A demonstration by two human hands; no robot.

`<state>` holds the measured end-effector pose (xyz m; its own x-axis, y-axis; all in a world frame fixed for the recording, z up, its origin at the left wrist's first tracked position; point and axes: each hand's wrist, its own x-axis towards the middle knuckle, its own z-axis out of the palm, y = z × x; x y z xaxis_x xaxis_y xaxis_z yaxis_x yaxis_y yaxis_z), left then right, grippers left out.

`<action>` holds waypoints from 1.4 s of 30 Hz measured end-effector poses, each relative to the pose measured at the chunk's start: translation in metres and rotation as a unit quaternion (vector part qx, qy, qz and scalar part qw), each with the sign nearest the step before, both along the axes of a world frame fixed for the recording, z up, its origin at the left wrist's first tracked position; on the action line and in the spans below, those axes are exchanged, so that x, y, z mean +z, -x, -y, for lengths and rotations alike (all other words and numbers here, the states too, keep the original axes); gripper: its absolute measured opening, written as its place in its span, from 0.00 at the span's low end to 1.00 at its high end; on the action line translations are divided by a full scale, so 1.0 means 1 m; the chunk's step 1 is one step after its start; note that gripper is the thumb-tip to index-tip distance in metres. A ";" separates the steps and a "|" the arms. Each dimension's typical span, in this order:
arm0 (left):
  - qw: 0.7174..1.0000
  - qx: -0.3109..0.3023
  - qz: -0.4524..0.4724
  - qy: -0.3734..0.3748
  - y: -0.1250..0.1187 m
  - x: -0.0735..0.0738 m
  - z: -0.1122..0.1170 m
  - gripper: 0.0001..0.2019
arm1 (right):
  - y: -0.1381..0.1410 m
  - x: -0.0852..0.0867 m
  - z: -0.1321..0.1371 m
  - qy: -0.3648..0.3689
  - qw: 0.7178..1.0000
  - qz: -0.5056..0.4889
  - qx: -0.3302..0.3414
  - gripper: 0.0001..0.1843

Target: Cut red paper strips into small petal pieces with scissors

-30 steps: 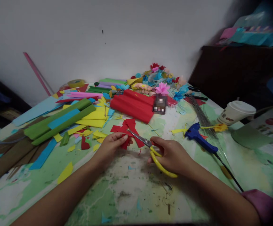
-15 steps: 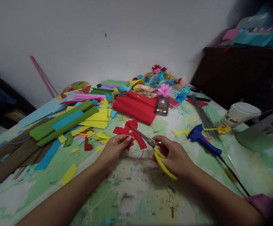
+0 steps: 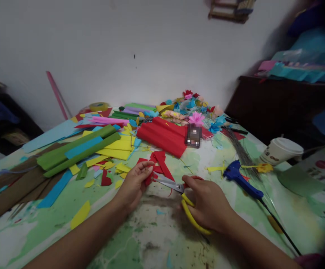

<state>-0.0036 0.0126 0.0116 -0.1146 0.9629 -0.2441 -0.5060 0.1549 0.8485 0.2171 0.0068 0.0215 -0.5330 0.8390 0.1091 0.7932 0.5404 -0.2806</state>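
Between the thumb and fingers of my left hand (image 3: 136, 182) is a small piece of red paper (image 3: 149, 180), partly hidden by the fingers. My right hand (image 3: 207, 201) is closed around the yellow handles of a pair of scissors (image 3: 176, 186); a bit of red shows by its fingers, though I cannot tell what it is. The blades point left, with their tips at the red piece. Several red paper strips (image 3: 164, 166) lie crossed on the table just beyond the hands. A larger folded sheet of red crepe paper (image 3: 162, 136) lies behind them.
Green crepe rolls (image 3: 78, 149), yellow sheets (image 3: 117, 147) and scraps lie to the left. Paper flowers (image 3: 196, 101) are heaped at the back. On the right are a blue glue gun (image 3: 243, 181) with its cord, thin wires (image 3: 239, 147) and a lidded paper cup (image 3: 281, 151).
The scissors have swung from pointing up and left to nearly level, their tips now at the red piece in my left hand. The view has tilted up slightly.
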 end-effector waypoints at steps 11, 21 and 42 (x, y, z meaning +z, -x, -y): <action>0.997 0.024 -0.066 -0.041 0.002 -0.001 -0.002 0.14 | -0.001 0.001 -0.001 -0.014 0.998 0.060 0.002 0.24; 0.994 0.011 -0.093 -0.058 0.002 -0.002 -0.002 0.15 | -0.003 0.000 -0.001 -0.015 0.998 0.056 -0.007 0.25; 0.981 0.037 -0.191 0.000 0.000 -0.007 0.000 0.20 | 0.004 -0.006 0.003 -0.019 0.997 0.073 0.028 0.30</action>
